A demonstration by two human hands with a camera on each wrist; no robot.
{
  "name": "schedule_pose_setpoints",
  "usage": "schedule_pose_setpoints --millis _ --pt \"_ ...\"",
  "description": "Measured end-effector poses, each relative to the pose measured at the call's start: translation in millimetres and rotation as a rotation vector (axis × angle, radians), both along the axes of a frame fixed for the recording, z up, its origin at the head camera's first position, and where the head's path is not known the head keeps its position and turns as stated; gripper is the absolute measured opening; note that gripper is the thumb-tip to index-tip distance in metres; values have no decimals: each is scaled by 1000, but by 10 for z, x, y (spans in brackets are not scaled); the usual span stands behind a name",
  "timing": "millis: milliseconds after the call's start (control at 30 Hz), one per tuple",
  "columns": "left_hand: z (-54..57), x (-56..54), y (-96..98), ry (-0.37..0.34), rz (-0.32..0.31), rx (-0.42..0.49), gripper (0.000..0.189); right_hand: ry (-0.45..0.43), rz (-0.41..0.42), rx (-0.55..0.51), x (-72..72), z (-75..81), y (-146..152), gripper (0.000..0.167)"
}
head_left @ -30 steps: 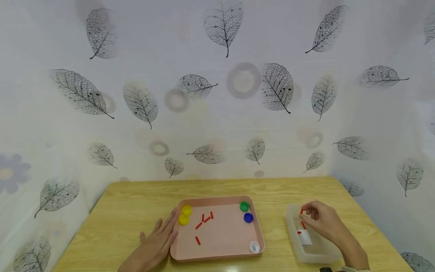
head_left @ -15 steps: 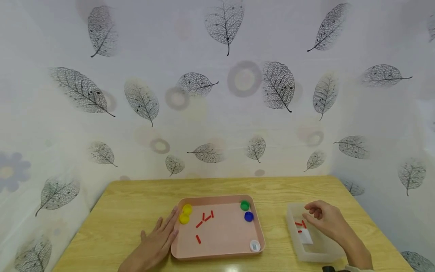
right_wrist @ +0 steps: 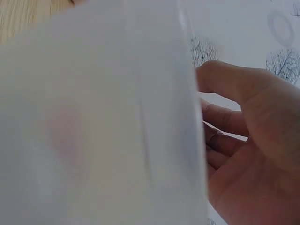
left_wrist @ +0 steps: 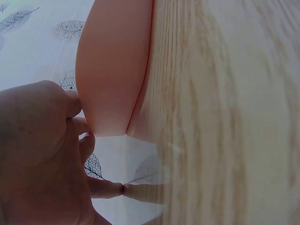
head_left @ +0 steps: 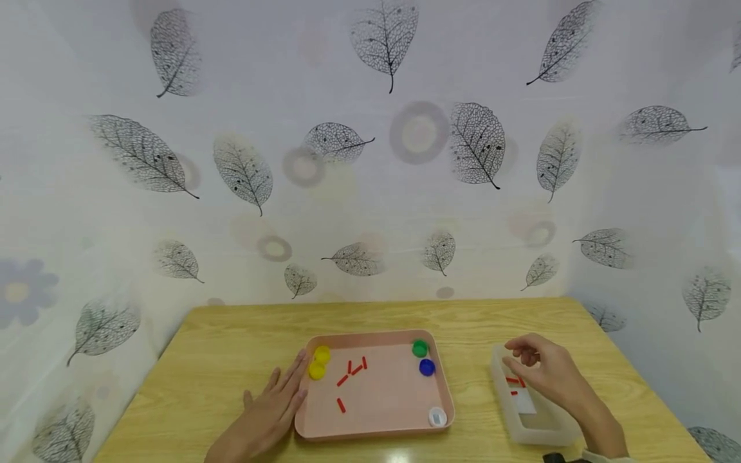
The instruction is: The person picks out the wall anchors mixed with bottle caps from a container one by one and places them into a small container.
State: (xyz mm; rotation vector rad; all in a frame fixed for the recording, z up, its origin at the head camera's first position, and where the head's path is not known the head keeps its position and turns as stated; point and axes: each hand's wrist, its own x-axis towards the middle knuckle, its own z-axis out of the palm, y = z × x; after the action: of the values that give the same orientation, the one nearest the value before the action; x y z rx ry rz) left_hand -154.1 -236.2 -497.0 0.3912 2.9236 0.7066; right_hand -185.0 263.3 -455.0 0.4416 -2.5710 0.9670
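My left hand (head_left: 262, 411) rests at the left side of a pink tray (head_left: 399, 411), its fingers straight along the rim. In the left wrist view the fingertips meet the tray's pink wall (left_wrist: 112, 70). Several red sticks (head_left: 342, 381) lie scattered on the tray's left half. Over the far end of a translucent white box (head_left: 535, 438), my right hand (head_left: 550, 376) hovers with thumb and fingers apart and nothing visible between them. Red sticks (head_left: 512, 380) lie in that box beside a white paper (head_left: 525, 402). The box wall hides part of the right fingers in the right wrist view.
Two yellow caps (head_left: 316, 370) sit in the tray's far left corner. A green cap (head_left: 419, 348) and a blue cap (head_left: 426, 367) are at its far right, a white cap (head_left: 437, 417) at its near right. Leaf-patterned sheeting (head_left: 359, 193) rises behind the wooden table (head_left: 243, 328).
My right hand has let go of the red stick it pinched, which now lies in the box with the others. That hand has then shifted slightly left. The left hand stays at the tray.
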Motion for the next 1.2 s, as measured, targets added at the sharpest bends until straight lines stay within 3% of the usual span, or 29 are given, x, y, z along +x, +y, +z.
schedule_pose_setpoints --millis 400,600,933,1200 --pt "42 18 14 -8 -4 6 58 57 165 -110 32 26 -294 26" --pt "27 13 11 -6 5 0 58 103 213 -90 19 27 -450 29" --pt "-33 7 7 -30 8 5 59 108 299 -114 3 -34 -696 30" --pt "-15 7 4 -27 7 13 59 128 341 -130 -12 -56 -885 31"
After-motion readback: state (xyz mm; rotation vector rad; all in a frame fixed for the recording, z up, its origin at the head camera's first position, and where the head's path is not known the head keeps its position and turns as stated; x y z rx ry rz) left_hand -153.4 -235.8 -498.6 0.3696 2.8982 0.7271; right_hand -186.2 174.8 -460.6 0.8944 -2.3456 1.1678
